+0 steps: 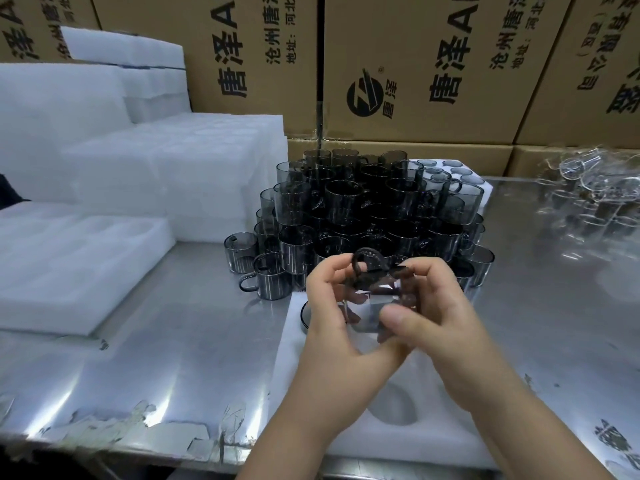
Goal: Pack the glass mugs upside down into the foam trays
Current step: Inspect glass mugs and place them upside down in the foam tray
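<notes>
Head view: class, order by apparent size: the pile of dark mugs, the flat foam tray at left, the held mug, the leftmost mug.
1. pile of dark mugs
2. flat foam tray, cropped by the frame
3. held mug
4. leftmost mug; the held one is nearer the camera, so this pair is unsure.

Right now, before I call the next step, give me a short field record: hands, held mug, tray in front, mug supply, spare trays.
held mug: dark glass, handle uppermost, above the front tray, not yet seated
left hand: grips the held mug from its left side
right hand: grips it from the right, thumb across its wall
front tray: white foam on the steel table, one open pocket showing between the wrists
mug pile: dark mugs stacked behind the tray
spare trays: white foam stacks at the left
</notes>
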